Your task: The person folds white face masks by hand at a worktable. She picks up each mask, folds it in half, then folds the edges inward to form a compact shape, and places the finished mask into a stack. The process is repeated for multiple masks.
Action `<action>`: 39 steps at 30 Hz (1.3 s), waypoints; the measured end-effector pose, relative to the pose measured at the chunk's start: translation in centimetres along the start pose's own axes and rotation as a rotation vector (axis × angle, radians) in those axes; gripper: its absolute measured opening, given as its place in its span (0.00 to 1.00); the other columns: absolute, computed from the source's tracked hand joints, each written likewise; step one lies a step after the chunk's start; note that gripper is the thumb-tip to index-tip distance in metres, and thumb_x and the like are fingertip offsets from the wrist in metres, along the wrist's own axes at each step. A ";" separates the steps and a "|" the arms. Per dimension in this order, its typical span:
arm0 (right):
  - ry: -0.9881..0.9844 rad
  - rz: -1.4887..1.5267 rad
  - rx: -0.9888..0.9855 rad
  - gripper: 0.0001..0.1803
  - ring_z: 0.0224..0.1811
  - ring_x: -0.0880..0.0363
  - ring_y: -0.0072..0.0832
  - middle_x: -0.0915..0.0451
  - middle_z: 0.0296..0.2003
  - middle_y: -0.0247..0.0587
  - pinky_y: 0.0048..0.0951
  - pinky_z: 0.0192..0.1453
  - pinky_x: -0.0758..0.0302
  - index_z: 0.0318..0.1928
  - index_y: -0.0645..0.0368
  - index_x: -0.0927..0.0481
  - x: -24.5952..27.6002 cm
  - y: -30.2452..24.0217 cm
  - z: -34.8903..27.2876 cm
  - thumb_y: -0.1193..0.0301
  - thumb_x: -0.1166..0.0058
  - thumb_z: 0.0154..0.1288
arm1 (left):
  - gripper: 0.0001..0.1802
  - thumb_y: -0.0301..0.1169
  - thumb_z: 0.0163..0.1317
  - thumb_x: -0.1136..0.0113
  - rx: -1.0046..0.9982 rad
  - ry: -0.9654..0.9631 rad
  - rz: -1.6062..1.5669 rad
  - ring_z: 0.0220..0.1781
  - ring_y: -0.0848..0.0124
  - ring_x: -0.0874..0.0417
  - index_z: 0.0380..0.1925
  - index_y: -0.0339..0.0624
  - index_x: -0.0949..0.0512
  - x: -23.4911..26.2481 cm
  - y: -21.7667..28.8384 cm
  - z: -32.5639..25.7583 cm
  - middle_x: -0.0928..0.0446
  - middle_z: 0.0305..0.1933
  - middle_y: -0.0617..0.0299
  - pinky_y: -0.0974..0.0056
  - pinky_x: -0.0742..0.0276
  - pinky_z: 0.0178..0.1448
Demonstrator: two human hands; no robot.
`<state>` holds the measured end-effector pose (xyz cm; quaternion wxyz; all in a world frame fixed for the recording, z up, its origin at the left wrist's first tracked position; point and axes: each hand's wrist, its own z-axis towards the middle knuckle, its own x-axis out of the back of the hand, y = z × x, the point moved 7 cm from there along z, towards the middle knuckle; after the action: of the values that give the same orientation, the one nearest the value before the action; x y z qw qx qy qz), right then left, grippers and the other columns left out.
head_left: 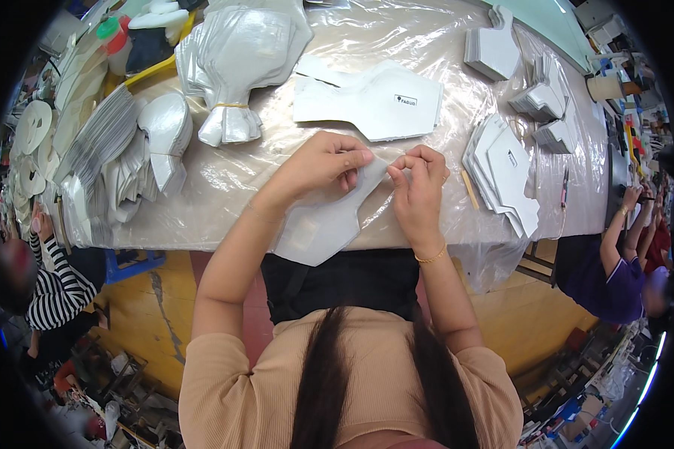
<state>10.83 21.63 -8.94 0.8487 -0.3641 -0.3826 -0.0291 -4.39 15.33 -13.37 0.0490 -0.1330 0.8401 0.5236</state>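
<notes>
Head view: one shaped white piece [318, 228] at frame centre, wide end lower left, overhanging the near edge of the plastic-covered table [195, 221]. Left hand [329, 159] pinches its narrow upper part, thumb against fingers. Right hand [419, 179] narrow too, thumb and fingertips pinching the edge of that same end. Printed white pieces [386, 101] just above the hands. Banded stack [236, 52] upper left. Fanned stack [498, 168] right of centre, thin tan stick [469, 189] just left of it, pen [564, 187] further right.
</notes>
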 end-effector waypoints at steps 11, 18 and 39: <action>0.050 -0.090 0.180 0.09 0.48 0.30 0.29 0.27 0.45 0.33 0.37 0.56 0.43 0.37 0.54 0.22 -0.6 -1.0 0.1 0.70 0.34 0.58 | 0.13 0.36 0.68 0.38 0.054 0.045 -0.059 0.24 0.78 0.21 0.34 0.36 0.16 0.8 -1.2 0.1 0.20 0.26 0.65 0.72 0.26 0.26; 0.158 -0.029 0.299 0.10 0.46 0.29 0.27 0.27 0.42 0.26 0.37 0.58 0.42 0.34 0.50 0.19 0.6 -2.2 0.3 0.68 0.30 0.54 | 0.17 0.40 0.66 0.37 0.130 -0.126 0.281 0.26 0.77 0.25 0.28 0.37 0.14 0.0 3.5 0.8 0.24 0.25 0.68 0.69 0.25 0.28; 0.086 -0.139 0.679 0.13 0.51 0.31 0.29 0.31 0.45 0.29 0.48 0.67 0.45 0.38 0.48 0.20 -0.6 -5.6 -0.4 0.66 0.29 0.55 | 0.08 0.29 0.55 0.38 0.460 -0.327 0.702 0.28 0.75 0.20 0.23 0.36 0.17 0.3 6.7 1.3 0.21 0.26 0.62 0.68 0.15 0.28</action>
<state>8.86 17.13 -6.16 0.9327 -0.0327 -0.3581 0.0267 -6.63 19.20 -8.17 0.0286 0.2589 0.9102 0.3221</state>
